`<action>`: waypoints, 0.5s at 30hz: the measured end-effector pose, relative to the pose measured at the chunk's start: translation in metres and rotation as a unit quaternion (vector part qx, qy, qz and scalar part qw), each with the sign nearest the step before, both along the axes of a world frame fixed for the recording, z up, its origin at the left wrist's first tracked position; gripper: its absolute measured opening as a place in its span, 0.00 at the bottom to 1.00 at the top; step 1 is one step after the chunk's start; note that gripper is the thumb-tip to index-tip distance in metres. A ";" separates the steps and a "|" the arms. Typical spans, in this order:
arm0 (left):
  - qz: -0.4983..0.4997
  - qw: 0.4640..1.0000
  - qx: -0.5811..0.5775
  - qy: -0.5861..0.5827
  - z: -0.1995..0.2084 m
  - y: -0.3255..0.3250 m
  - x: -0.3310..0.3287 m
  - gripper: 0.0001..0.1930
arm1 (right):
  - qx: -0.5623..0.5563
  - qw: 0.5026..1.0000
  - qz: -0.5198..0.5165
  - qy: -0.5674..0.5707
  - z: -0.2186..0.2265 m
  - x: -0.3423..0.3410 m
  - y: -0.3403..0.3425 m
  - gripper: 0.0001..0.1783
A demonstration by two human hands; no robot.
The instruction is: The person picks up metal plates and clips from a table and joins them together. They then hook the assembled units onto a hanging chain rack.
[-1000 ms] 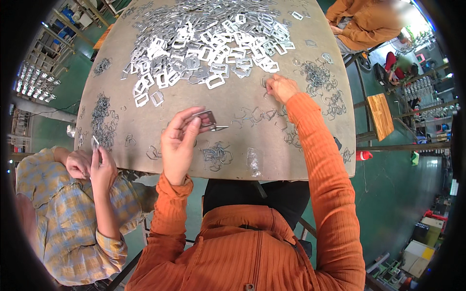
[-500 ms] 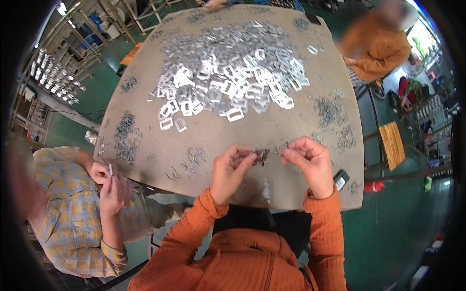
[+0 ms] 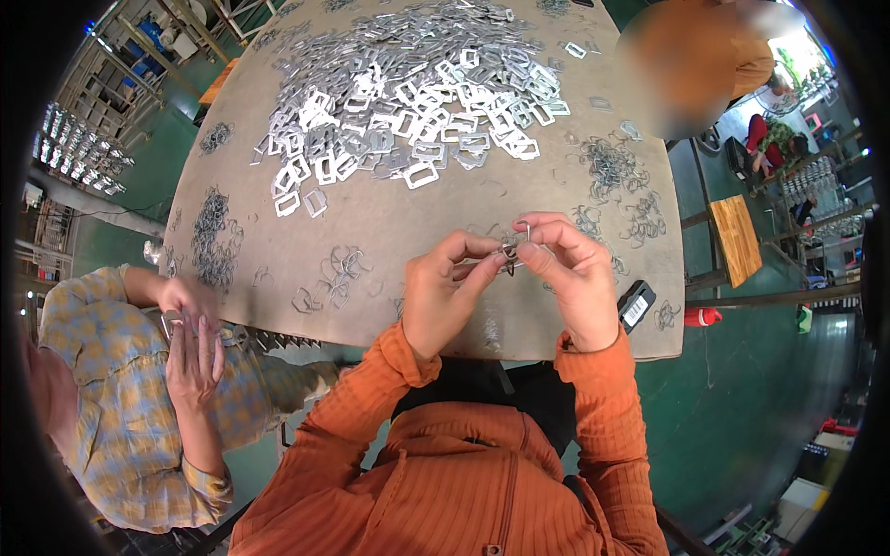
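Note:
Above the near part of the table my left hand (image 3: 447, 295) pinches a small dark metal piece (image 3: 508, 259) between thumb and fingers. It looks like one of the rectangular frames seen edge-on, partly hidden by my fingertips. My right hand (image 3: 577, 283) grips a thin bent wire clip (image 3: 527, 232), whose end sticks up between thumb and forefinger. The fingertips of both hands almost meet, with the wire close against the metal piece. Whether the two are hooked together cannot be made out. Beyond my hands lies a big heap of flat silver rectangular frames (image 3: 422, 174).
Loose wire clips lie in piles on the table (image 3: 371, 218), at left (image 3: 215, 243) and right. A black device with a white label (image 3: 636, 306) sits near the right edge. At left a person in a plaid shirt (image 3: 111, 389) handles a small piece; another person (image 3: 695, 65) sits far right.
My hands have come closer together, bringing the wire clip up to the metal piece. The whole view has shifted slightly. The person at left has also moved their hands.

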State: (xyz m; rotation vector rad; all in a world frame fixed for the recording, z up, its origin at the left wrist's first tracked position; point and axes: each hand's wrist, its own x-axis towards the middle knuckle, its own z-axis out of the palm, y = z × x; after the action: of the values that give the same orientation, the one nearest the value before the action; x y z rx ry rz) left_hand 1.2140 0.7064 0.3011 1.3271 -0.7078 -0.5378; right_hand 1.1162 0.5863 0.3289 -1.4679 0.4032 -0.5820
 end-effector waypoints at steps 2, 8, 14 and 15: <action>-0.002 1.000 0.013 -0.001 0.001 0.001 0.001 0.05 | -0.011 1.000 -0.012 -0.005 -0.002 0.002 0.002 0.03; -0.009 0.998 -0.009 -0.067 -0.002 0.000 0.000 0.06 | -0.128 0.988 -0.079 -0.035 -0.011 0.005 0.011 0.04; 0.127 0.921 0.170 -0.327 -0.047 -0.020 0.078 0.09 | -0.193 0.970 -0.128 -0.080 -0.011 -0.004 0.006 0.05; 0.173 0.885 0.158 -0.403 -0.073 -0.031 0.104 0.09 | -0.199 0.967 -0.130 -0.088 -0.008 -0.005 0.004 0.05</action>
State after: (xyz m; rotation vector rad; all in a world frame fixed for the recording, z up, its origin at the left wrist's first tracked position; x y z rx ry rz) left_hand 1.3183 0.6757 0.2280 1.9622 -1.0465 0.2402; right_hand 1.1115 0.5902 0.3208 -1.7399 0.3550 -1.0421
